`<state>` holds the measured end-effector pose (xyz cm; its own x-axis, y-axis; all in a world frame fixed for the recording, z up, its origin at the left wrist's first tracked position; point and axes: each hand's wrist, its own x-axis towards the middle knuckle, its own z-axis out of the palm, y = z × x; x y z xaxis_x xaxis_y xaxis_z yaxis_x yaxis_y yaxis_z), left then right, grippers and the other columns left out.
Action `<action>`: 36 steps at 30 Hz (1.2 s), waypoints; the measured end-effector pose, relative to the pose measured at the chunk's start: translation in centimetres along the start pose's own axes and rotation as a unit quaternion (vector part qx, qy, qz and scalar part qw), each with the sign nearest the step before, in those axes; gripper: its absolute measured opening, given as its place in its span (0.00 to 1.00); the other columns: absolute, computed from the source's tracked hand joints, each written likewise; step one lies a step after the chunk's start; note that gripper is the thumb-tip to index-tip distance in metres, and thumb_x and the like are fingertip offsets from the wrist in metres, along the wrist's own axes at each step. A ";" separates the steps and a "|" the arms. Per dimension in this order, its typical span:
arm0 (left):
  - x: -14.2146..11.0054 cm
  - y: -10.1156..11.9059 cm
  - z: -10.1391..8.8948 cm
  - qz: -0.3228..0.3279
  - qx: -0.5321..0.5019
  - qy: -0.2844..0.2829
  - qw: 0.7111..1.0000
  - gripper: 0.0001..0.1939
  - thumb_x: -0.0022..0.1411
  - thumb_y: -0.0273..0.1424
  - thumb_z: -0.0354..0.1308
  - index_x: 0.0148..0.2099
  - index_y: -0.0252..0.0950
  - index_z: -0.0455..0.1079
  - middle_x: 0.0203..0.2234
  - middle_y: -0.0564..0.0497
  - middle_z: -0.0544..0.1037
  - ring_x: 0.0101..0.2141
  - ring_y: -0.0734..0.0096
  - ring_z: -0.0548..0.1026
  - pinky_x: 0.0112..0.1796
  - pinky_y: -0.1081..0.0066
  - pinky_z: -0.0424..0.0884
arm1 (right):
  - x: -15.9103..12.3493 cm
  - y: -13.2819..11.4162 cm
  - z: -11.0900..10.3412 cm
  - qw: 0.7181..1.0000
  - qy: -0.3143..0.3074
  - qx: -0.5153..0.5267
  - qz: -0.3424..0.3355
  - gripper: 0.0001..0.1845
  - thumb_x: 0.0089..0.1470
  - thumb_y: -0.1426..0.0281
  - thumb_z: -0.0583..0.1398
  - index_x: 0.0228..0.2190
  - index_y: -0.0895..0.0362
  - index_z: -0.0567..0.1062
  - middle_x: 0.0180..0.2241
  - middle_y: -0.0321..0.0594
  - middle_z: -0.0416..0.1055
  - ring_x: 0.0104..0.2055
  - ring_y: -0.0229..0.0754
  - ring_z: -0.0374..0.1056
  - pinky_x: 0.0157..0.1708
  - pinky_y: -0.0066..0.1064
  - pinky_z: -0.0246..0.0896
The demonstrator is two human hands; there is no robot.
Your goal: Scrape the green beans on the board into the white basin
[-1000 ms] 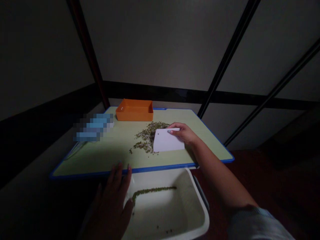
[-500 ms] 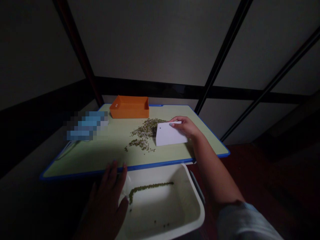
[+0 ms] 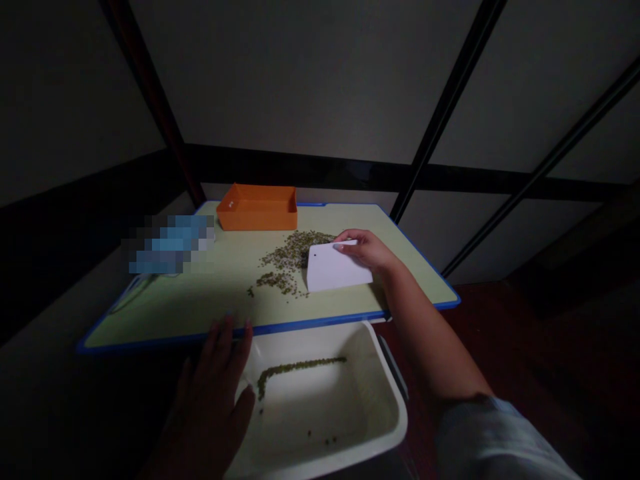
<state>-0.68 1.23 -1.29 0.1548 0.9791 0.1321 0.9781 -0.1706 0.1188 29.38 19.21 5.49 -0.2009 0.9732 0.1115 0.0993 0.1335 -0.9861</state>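
Observation:
A white dough scraper [image 3: 336,268] with a small hole near one corner is gripped in my right hand [image 3: 364,249]. Its face stands on the tabletop, against the right part of a scattered pile of small green beans [image 3: 290,257]. My left hand [image 3: 220,373] lies over the left rim of a white plastic basin [image 3: 385,433], fingers spread, tips near the table edge. Inside the basin, a line of green beans [image 3: 305,365] follows the far and left sides of the floor, with a few loose ones nearer me.
An orange open box [image 3: 257,217] stands at the far left of the pale green table [image 3: 220,300], which has a blue rim. Left of it lies a blurred-out blue object [image 3: 175,243] with a white cord. Panelled walls [image 3: 300,87] rise behind.
The view has shifted slightly, moving everything a little up in the picture. The scraper has slid slightly left against the beans. My left hand keeps its place at the basin.

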 end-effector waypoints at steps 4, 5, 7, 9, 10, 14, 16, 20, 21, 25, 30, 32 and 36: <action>0.0 0.1 -0.2 -0.010 -0.007 -0.009 1.000 0.31 0.60 0.34 0.35 0.65 0.38 0.47 0.67 0.45 0.39 0.66 0.57 0.38 0.56 0.43 0.54 | 0.0 0.0 0.2 1.000 -0.006 0.000 0.014 0.21 0.32 0.61 0.69 0.28 0.59 0.73 0.21 0.33 0.69 0.21 0.33 0.62 0.22 0.25 0.55; 0.0 0.1 -0.2 -0.007 -0.007 -0.004 1.000 0.31 0.60 0.34 0.35 0.65 0.39 0.46 0.67 0.45 0.39 0.66 0.57 0.38 0.56 0.43 0.54 | 0.0 0.0 0.2 1.000 -0.007 0.001 0.018 0.21 0.32 0.61 0.69 0.28 0.59 0.73 0.21 0.33 0.69 0.21 0.34 0.62 0.22 0.26 0.55; -0.1 -0.1 0.0 0.002 -0.008 0.007 1.000 0.31 0.60 0.34 0.36 0.65 0.39 0.45 0.67 0.45 0.39 0.66 0.57 0.38 0.56 0.43 0.55 | 0.0 0.0 0.4 1.000 -0.010 0.001 0.019 0.21 0.32 0.61 0.69 0.29 0.60 0.73 0.21 0.33 0.69 0.21 0.34 0.63 0.22 0.26 0.56; -0.1 -0.2 0.1 0.009 -0.009 0.011 1.000 0.31 0.60 0.34 0.37 0.66 0.40 0.45 0.67 0.45 0.39 0.66 0.57 0.38 0.56 0.43 0.55 | -0.1 -0.1 0.4 1.000 -0.014 -0.003 0.012 0.21 0.33 0.61 0.69 0.28 0.60 0.73 0.22 0.34 0.70 0.22 0.33 0.62 0.22 0.25 0.56; -0.1 -0.2 0.1 0.010 -0.009 0.013 1.000 0.31 0.60 0.34 0.37 0.66 0.40 0.45 0.68 0.45 0.39 0.66 0.56 0.38 0.56 0.43 0.55 | -0.1 -0.2 0.5 1.000 -0.017 -0.005 0.008 0.20 0.33 0.61 0.69 0.28 0.60 0.73 0.22 0.34 0.70 0.22 0.33 0.62 0.22 0.25 0.56; -0.1 -0.1 0.2 0.008 -0.006 0.019 1.000 0.31 0.60 0.33 0.38 0.66 0.41 0.45 0.68 0.45 0.39 0.66 0.55 0.39 0.56 0.44 0.54 | -0.2 -0.2 0.6 0.999 -0.030 -0.016 0.003 0.20 0.35 0.61 0.69 0.29 0.60 0.73 0.22 0.34 0.70 0.22 0.33 0.62 0.22 0.25 0.56; -0.1 -0.1 0.3 0.008 -0.004 0.017 1.000 0.31 0.60 0.32 0.38 0.66 0.42 0.43 0.68 0.46 0.39 0.66 0.55 0.39 0.57 0.44 0.53 | -0.1 -0.1 0.6 0.999 -0.033 -0.022 -0.001 0.20 0.35 0.61 0.68 0.29 0.60 0.74 0.22 0.34 0.70 0.22 0.33 0.62 0.22 0.25 0.56; -0.2 -0.3 0.5 0.020 0.007 0.021 1.000 0.32 0.60 0.32 0.39 0.66 0.43 0.39 0.68 0.46 0.37 0.66 0.55 0.38 0.57 0.45 0.53 | 0.0 0.1 0.5 0.999 -0.037 -0.031 -0.019 0.20 0.36 0.60 0.68 0.29 0.60 0.74 0.22 0.34 0.69 0.22 0.32 0.62 0.22 0.25 0.55; -0.2 -0.4 0.6 0.022 0.008 0.022 0.999 0.32 0.60 0.32 0.39 0.66 0.44 0.38 0.68 0.46 0.37 0.66 0.55 0.38 0.57 0.45 0.52 | 0.1 0.2 0.5 0.998 -0.040 -0.033 -0.021 0.20 0.36 0.60 0.68 0.29 0.60 0.74 0.22 0.34 0.69 0.22 0.32 0.61 0.22 0.25 0.55; -0.1 -0.2 0.4 0.011 0.008 0.017 1.000 0.32 0.60 0.32 0.39 0.66 0.44 0.39 0.68 0.47 0.37 0.66 0.55 0.38 0.57 0.45 0.52 | 0.1 0.3 0.6 0.997 -0.049 -0.042 -0.031 0.20 0.37 0.59 0.68 0.30 0.60 0.74 0.23 0.35 0.70 0.22 0.32 0.62 0.22 0.25 0.55; 0.2 0.1 -0.2 -0.002 0.001 -0.012 1.000 0.31 0.60 0.33 0.38 0.66 0.40 0.45 0.68 0.44 0.40 0.66 0.54 0.39 0.57 0.43 0.52 | 0.0 0.1 0.9 0.997 -0.056 -0.042 -0.037 0.20 0.37 0.59 0.67 0.30 0.60 0.74 0.23 0.35 0.70 0.23 0.33 0.62 0.22 0.24 0.55; 0.2 0.1 -0.2 0.000 0.002 -0.003 1.000 0.31 0.60 0.33 0.37 0.66 0.40 0.45 0.67 0.44 0.40 0.66 0.54 0.39 0.57 0.43 0.52 | -0.1 -0.1 1.0 0.997 -0.059 -0.041 -0.040 0.19 0.38 0.59 0.67 0.29 0.60 0.74 0.23 0.35 0.70 0.24 0.33 0.62 0.23 0.24 0.56; 0.0 0.0 0.2 0.007 0.008 0.017 1.000 0.31 0.60 0.32 0.37 0.66 0.41 0.43 0.68 0.44 0.40 0.66 0.55 0.39 0.57 0.45 0.53 | -0.4 -0.4 1.2 0.996 -0.066 -0.045 -0.040 0.19 0.38 0.59 0.67 0.30 0.61 0.74 0.24 0.36 0.70 0.24 0.34 0.63 0.23 0.25 0.56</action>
<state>-0.68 1.25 -1.44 0.1631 0.9725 0.1664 0.9783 -0.1813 0.1007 28.23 18.56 5.65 -0.3375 0.9267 0.1654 0.1638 0.2308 -0.9591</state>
